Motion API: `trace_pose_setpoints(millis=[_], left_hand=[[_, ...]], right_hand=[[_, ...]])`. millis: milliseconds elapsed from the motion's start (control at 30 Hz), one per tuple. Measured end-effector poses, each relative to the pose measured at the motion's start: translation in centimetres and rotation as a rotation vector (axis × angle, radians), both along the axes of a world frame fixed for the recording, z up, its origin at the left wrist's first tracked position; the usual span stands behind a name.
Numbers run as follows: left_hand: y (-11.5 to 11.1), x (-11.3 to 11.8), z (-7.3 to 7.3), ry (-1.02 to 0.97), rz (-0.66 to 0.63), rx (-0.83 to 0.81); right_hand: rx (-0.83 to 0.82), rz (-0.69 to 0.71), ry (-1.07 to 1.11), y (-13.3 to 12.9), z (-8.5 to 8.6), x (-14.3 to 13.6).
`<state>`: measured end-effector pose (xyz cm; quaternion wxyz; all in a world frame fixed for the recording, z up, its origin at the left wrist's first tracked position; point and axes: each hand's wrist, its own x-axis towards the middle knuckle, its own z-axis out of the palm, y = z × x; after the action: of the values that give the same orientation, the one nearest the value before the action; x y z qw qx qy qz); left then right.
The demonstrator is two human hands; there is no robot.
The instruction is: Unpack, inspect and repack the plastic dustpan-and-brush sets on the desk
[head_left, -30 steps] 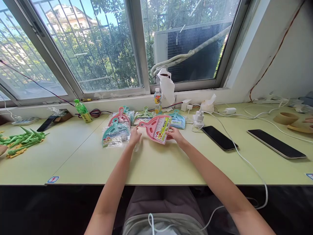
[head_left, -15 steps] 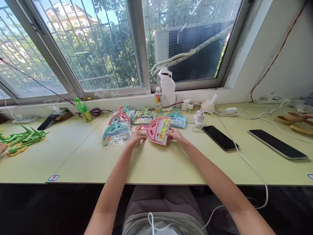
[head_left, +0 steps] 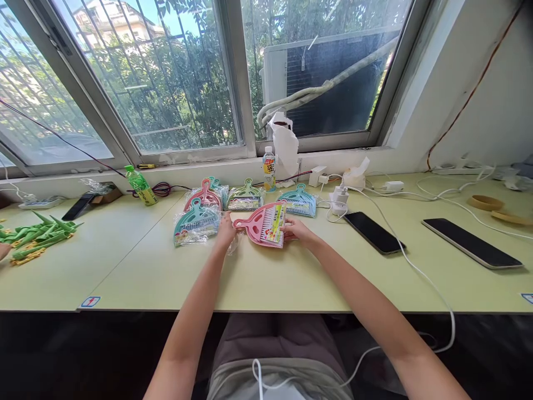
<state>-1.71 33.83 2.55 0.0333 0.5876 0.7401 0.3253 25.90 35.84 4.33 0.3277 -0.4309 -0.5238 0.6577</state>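
Observation:
A pink dustpan with a brush and a yellow label (head_left: 266, 224) is held above the table by my right hand (head_left: 296, 229), whose fingers grip its right edge. My left hand (head_left: 226, 229) is closed just left of the dustpan's handle, with clear plastic wrap hanging below it. What its fingers hold is too small to make out. Close to my left hand lie a wrapped teal dustpan set (head_left: 196, 224) and a wrapped pink one (head_left: 205, 195). Behind the held dustpan are a wrapped green set (head_left: 245, 196) and a wrapped blue set (head_left: 300, 201).
Two bottles, one green (head_left: 140, 185) and one orange-labelled (head_left: 268, 170), stand or lean near the window. On the right are a phone (head_left: 373, 233), a tablet (head_left: 469, 243), cables and tape rolls (head_left: 485, 203). At far left, another person's hand (head_left: 4, 250) is by green-yellow items (head_left: 41, 236).
My left hand has come off the pink dustpan's handle and moved slightly up and left. The dustpan has shifted slightly left. At the far right, a person's hand has left the tape rolls.

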Motion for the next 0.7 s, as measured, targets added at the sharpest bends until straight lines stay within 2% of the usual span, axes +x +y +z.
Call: trace_pose_setpoints(millis=[133, 267, 433, 700], left_hand=[[-0.8, 0.6, 0.9, 0.196, 0.06, -0.165], [-1.3, 1.0, 1.1, 0.451, 0.118, -0.223], [-1.3, 0.2, 0.9, 0.624, 0.189, -0.157], [-1.6, -0.2, 1.8, 0.634, 0.243, -0.017]], right_hand=[[-0.029, -0.004, 0.017, 0.0, 0.1, 0.0], [-0.053, -0.007, 0.028, 0.1, 0.1, 0.1], [-0.081, -0.016, 0.017, 0.3, 0.0, 0.1], [-0.099, 0.021, 0.019, 0.1, 0.1, 0.0]])
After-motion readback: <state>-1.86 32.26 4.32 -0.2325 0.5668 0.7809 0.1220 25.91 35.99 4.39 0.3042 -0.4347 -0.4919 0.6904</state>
